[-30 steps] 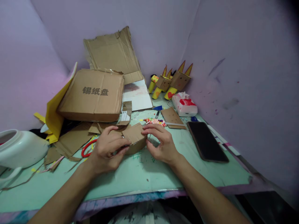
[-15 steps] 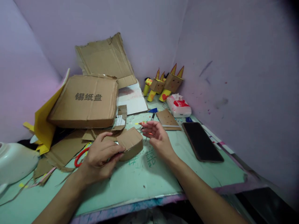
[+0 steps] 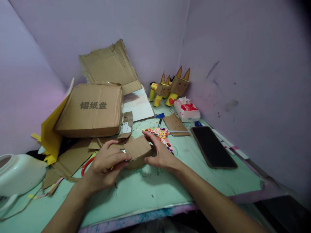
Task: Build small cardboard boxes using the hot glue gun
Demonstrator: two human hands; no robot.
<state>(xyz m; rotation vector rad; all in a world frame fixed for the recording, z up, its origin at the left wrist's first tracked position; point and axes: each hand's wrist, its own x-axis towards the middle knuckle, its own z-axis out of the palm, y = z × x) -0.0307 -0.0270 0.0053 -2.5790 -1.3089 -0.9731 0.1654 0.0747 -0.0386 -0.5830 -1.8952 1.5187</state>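
A small brown cardboard box (image 3: 137, 147) is between my hands over the front part of the table. My left hand (image 3: 107, 161) is closed on its left end, thumb and fingers pinching the near left corner. Around the right end curves my right hand (image 3: 161, 152), its fingertips at the far top corner and its thumb against the near side. Just behind the right hand lies an L-shaped thing with a bright multicoloured pattern (image 3: 161, 133), partly covered by the fingers. Red scissor-like handles (image 3: 86, 165) show beside my left wrist.
A large cardboard box (image 3: 89, 111) rests on cardboard scraps at the left, near a white jug-like vessel (image 3: 21, 171). A phone (image 3: 213, 147) lies at the right, with a tissue pack (image 3: 187, 110) and a flat cardboard piece (image 3: 176, 124) beyond. Yellow-legged cardboard animals (image 3: 170, 89) stand at the back.
My right hand has moved down and left, from apart to the small box's right end. The patterned thing behind it has come into sight. My left hand keeps its hold.
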